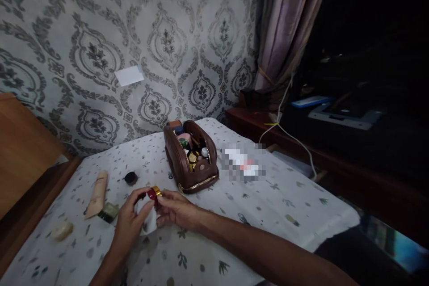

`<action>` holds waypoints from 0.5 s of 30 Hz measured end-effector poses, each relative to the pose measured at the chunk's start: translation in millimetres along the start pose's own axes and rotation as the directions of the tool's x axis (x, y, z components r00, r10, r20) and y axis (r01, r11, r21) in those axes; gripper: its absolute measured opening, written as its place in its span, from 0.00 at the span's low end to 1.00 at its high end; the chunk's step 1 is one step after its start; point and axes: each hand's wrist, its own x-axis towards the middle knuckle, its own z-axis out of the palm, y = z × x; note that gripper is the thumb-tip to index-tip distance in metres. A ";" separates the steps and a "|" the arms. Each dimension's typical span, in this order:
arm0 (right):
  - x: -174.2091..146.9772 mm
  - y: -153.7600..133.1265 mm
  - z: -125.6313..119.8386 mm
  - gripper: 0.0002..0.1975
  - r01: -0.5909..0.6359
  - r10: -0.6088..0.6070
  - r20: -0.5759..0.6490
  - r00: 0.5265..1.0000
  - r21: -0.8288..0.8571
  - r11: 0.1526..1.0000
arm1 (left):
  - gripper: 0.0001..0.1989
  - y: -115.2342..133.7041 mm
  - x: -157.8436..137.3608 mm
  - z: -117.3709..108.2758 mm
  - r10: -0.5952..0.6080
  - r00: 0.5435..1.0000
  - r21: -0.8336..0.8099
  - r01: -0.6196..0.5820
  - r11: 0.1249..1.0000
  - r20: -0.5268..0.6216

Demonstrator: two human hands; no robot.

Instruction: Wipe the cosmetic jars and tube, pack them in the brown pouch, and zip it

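Both my hands meet over the near middle of the table. My left hand (130, 221) and my right hand (176, 209) together hold a small red container with a gold band (154, 194). A white piece, perhaps a cloth or tissue (149, 219), shows between my palms. Just beyond them stands an open brown pouch (187, 167) packed with several small cosmetics. A beige tube (98, 194), a small dark round lid (130, 178), a dark green block (109, 212) and a pale oval piece (62, 231) lie on the cloth to the left.
The table wears a white leaf-print cloth (268, 196). A blurred white pack (244, 165) lies right of the pouch. A wooden board (23, 147) leans at the left. A dark shelf with a white cable (295, 138) and a curtain (284, 31) stand at the right.
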 end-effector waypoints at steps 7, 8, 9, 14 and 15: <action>2.3 5.9 0.4 0.37 0.018 -0.021 -0.014 1.000 -0.179 0.984 | 0.18 10.0 -6.6 -0.9 -0.066 0.993 -0.060 0.060 0.996 -0.101; 2.0 6.3 1.0 0.36 0.021 -0.026 -0.022 0.999 -0.219 0.975 | 0.18 11.1 -7.1 0.4 -0.077 0.991 -0.092 0.068 0.993 -0.106; 1.6 6.5 1.6 0.35 0.021 -0.029 -0.029 0.999 -0.258 0.966 | 0.18 11.7 -7.2 1.3 -0.098 0.989 -0.131 0.083 0.988 -0.109; -1.0 3.2 6.2 0.34 0.013 -0.017 -0.009 1.000 -0.337 0.941 | 0.19 8.8 -7.1 0.8 -0.210 0.970 -0.285 0.168 0.944 -0.123; -1.3 2.2 7.1 0.34 0.019 -0.018 0.005 1.000 -0.349 0.937 | 0.18 7.3 -6.9 0.3 -0.217 0.967 -0.288 0.171 0.942 -0.135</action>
